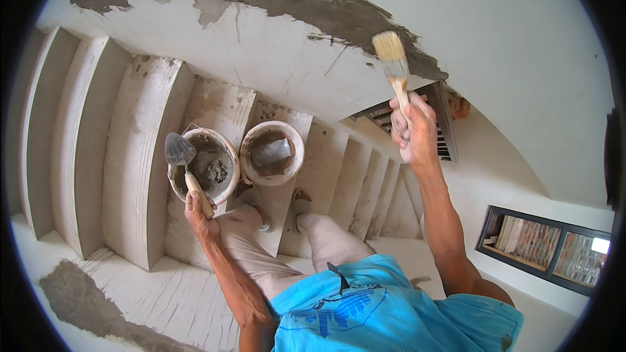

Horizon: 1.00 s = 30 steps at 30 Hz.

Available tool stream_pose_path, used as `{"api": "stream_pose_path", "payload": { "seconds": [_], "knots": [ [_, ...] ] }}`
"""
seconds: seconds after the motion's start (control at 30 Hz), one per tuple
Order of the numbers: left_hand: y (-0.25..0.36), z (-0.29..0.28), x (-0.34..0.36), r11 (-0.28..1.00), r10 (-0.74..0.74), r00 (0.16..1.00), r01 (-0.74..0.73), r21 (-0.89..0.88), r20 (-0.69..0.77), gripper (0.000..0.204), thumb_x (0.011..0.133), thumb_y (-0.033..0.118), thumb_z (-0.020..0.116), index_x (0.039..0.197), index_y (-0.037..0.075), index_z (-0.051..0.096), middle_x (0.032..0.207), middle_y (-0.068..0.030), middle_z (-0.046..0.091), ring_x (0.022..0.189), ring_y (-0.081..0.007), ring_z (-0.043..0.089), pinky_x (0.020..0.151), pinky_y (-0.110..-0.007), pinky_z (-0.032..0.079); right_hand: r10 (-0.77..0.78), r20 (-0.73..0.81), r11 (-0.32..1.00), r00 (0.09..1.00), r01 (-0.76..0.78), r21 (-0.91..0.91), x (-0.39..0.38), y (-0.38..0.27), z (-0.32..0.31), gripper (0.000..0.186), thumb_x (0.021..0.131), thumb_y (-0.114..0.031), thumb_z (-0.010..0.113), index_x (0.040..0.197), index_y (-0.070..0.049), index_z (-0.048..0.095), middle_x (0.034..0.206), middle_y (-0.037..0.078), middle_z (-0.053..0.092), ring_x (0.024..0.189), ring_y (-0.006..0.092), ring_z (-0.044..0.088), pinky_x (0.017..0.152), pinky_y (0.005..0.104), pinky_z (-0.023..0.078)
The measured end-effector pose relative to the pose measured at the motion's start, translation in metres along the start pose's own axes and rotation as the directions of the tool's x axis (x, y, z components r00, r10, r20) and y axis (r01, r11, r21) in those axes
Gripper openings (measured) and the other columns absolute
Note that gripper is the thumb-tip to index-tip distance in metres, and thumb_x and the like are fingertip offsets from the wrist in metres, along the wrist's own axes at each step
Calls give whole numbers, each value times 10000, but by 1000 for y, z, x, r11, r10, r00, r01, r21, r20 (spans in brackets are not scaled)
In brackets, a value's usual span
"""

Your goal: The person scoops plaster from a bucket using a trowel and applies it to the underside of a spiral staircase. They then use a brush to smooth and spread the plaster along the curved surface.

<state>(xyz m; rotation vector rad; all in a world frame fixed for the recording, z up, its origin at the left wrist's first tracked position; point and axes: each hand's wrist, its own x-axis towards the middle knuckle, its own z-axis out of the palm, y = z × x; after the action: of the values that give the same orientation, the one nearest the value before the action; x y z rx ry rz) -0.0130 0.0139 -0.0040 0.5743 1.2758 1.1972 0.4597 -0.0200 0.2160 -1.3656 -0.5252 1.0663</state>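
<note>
My right hand [415, 128] is closed round the wooden handle of a flat paintbrush [392, 58] with pale bristles. The bristles lie over the right part of a grey mortar band [293, 3] on the white wall; whether they touch it I cannot tell. In my left hand [199, 214] is a trowel [180, 150], its rounded grey blade over the left rim of a mortar bucket [229, 150]. That bucket holds wet grey mortar [212, 166]. To its right, a second bucket [298, 150] contains a greyish block-like object [271, 152].
I stand on a staircase [137, 130] with steps on both sides of my feet. Another grey mortar patch [85, 300] marks the lower-left wall. A dark slatted frame [445, 117] is set beyond my right hand, and a dark-framed window [544, 248] lies at right.
</note>
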Motion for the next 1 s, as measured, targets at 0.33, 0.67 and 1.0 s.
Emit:
{"api": "stream_pose_path", "payload": {
  "seconds": [0.33, 0.67, 1.0],
  "knots": [
    [3, -2, 0, 1000, 4, 1000, -4, -17, 16, 357, 959, 289, 670, 1173, 17, 583, 822, -53, 613, 655, -123, 587, 549, -259, 479, 101, -60, 992, 993, -96, 85, -24, 19, -26, 291, 913, -305, 555, 1007, -29, 543, 617, -48, 376, 440, 43, 308, 351, 204, 272],
    [1, -9, 0, 1000, 17, 1000, -17, 14, 7, 342, 961, 281, 668, 1170, 23, 587, 827, -56, 621, 648, -132, 592, 549, -263, 487, -2, -183, 999, 983, 10, 41, -12, 29, -45, 235, 927, -261, 549, 974, -31, 558, 610, -51, 372, 436, 31, 294, 344, 204, 258],
    [4, -4, 0, 1000, -5, 1000, 5, 15, 18, 323, 973, 268, 650, 1171, 21, 590, 821, -53, 619, 649, -128, 584, 536, -263, 476, 93, -123, 991, 988, -105, -89, 17, 21, -18, 204, 932, -207, 514, 964, -15, 574, 604, -45, 384, 437, 21, 288, 355, 209, 246]
  ]
}}
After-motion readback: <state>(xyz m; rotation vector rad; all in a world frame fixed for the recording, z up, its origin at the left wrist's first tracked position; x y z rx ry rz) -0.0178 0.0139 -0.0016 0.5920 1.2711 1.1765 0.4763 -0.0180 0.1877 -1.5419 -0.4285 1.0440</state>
